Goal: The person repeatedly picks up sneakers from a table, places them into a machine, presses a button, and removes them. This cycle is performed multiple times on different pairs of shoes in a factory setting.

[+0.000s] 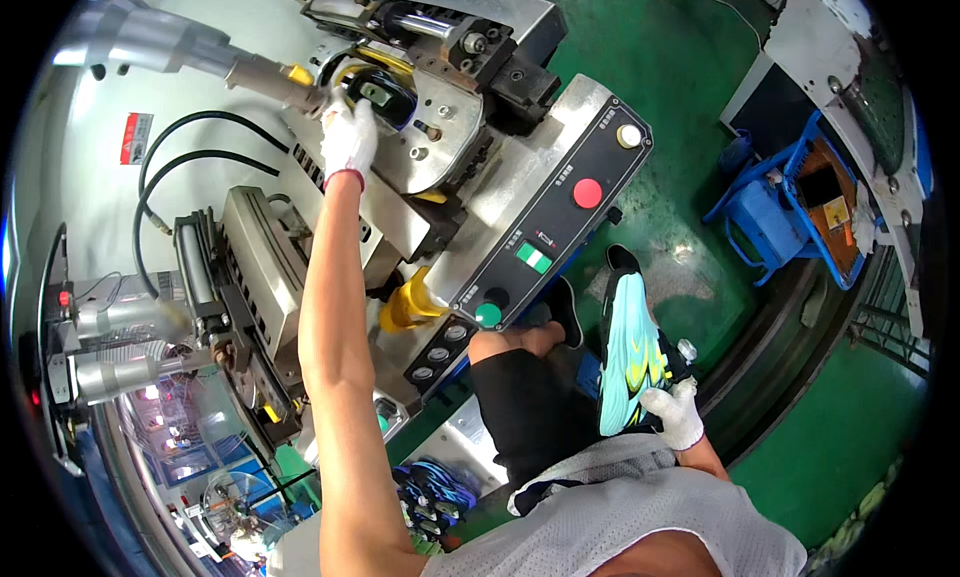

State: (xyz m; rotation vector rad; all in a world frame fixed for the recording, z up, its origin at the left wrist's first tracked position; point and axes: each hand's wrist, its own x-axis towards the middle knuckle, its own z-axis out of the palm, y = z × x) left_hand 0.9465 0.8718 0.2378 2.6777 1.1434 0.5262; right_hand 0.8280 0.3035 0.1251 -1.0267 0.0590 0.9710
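My left hand (pixel 350 142), in a white glove, reaches into the metal clamping machine (pixel 440 142). It is at the near left side of a dark, oval, shoe-like piece (pixel 388 99) with a pale rectangular part in its centre. Those fingertips are blurred and partly hidden, so their grip is unclear. Low on the right, my gloved right hand (pixel 677 415) is closed around the near end of a shoe (pixel 630 337). Turquoise wavy grooves with yellow-green marks show on the shoe, which is held beside my legs.
A sloping control panel (pixel 540 217) with red, green and white buttons lies between the machine and my knees. A second clamping unit (pixel 255 287) stands left of my forearm. Several dark blue shoes (pixel 432 492) lie below. On the right is a blue chair (pixel 775 212).
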